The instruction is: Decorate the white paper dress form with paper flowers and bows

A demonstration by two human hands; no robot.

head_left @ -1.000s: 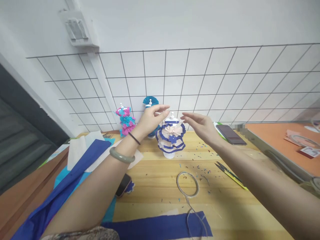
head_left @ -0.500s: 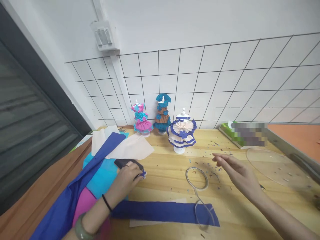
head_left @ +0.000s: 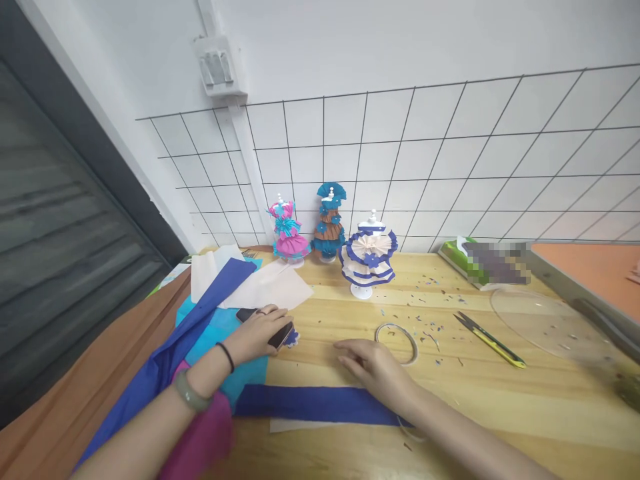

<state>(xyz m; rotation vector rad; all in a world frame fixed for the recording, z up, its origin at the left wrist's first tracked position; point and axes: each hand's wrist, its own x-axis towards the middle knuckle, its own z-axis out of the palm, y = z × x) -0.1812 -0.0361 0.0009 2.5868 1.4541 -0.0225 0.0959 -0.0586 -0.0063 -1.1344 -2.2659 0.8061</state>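
Note:
My left hand point(head_left: 257, 333) lies over a dark phone point(head_left: 281, 337), its fingers curled around the edges. A small blue and white paper flower point(head_left: 293, 339) peeks out beside the phone. Over the wooden table, my right hand point(head_left: 375, 367) is empty, with thumb and fingers slightly apart. Close to it are a roll of thin tape point(head_left: 411, 343) and a dark blue crepe paper strip point(head_left: 310, 404), partly hidden by my forearm. Behind stands a small dress form point(head_left: 369, 260) in a ruffled cream and blue paper dress.
Two more dressed forms, one pink and turquoise point(head_left: 289, 233), one teal and brown point(head_left: 329, 227), stand near the gridded wall. Yellow-handled scissors point(head_left: 493, 341) lie at right among paper scraps. A green packet point(head_left: 456, 257) is behind them. Crepe sheets point(head_left: 270, 287) cover the left side.
Both hands have left the cream and blue dress form. My left hand came down onto the phone and closed around it; my right hand moved down and left, near the tape.

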